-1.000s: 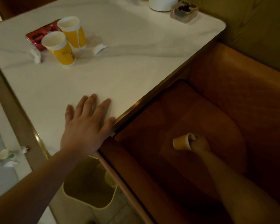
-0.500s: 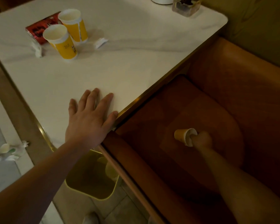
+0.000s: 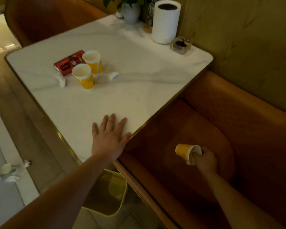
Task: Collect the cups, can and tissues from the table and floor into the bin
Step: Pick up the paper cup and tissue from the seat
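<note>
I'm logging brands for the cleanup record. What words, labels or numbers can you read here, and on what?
Nothing reads clearly.
Red can: white and dark markings, too blurred.
Yellow cups: faint print, unreadable.
Dark sign behind the white cylinder: pale lettering, too blurred.

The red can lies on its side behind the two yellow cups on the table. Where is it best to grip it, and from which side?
Probably from above, across the round body of the red can, near its left end. It lies flat, so its sides are free there, while the two upright yellow cups crowd its right end and front. The left hand, flat on the table, is free.
</note>
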Demonstrator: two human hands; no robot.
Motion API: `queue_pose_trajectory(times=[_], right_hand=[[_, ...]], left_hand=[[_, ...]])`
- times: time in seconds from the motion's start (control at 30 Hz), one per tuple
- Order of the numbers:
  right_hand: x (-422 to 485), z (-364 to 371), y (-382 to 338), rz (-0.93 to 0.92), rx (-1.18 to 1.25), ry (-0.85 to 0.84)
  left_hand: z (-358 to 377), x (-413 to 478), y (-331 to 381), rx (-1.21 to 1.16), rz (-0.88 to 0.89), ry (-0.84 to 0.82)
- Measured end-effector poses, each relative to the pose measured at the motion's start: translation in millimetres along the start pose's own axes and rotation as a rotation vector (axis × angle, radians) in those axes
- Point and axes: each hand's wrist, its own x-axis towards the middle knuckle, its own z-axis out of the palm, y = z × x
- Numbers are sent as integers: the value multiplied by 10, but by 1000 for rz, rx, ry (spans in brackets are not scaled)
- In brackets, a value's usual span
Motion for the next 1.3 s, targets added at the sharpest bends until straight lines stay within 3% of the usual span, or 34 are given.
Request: queue_pose_trajectory(times=[0.23,0.43,0.67,1.03,1.17,1.3], right_hand=[[-842,-264,-696,-110,129,-40],[-1617,-160,-1395,-204,230,5],[-2353,305,-2276,-145,386,-54],[-1925,884,-3273,-146,259,-95],[-1659,1048,-3561,-126,230,-112],[-1491,1158,-3771,-117,188,-102]], left_hand=[[-368,-73,-418,-72,179,-140],[-619,-359,-1014,-124,189,-223],[-801,-376,-1627,-167,251,-245],[-943,486,-1962,-14,135,-144],[-909,841,-2175,16,35,-187],[-906,1014,-2399,77,96,-130]])
